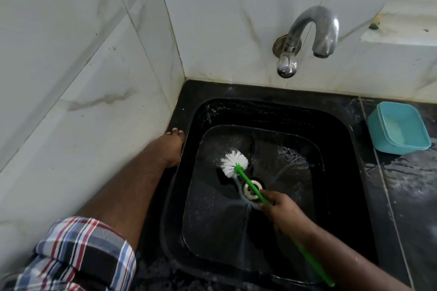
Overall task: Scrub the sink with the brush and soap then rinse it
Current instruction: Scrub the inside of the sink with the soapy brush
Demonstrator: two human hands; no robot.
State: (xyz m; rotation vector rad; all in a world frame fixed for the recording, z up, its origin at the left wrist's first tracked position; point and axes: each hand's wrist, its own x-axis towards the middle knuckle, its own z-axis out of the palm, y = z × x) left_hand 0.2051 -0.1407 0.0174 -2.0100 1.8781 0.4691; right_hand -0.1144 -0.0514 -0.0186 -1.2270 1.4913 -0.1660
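A black square sink (pixel 335 130) is set into a dark counter in a tiled corner. Its wet floor has a metal drain (pixel 249 190) near the middle. My right hand (pixel 282 214) grips the green handle of a brush (pixel 233 160). The brush's white bristle head lies on the sink floor, up and left of the drain. The handle's tail sticks out behind my wrist toward the front edge. My left hand (pixel 172 146) rests flat on the sink's left rim with fingers straight. No soap is in sight.
A chrome tap (pixel 314 30) juts from the back wall above the sink; no water runs from it. A turquoise plastic container (pixel 399 127) stands on the wet counter at the right. White tiled walls close in at the left and back.
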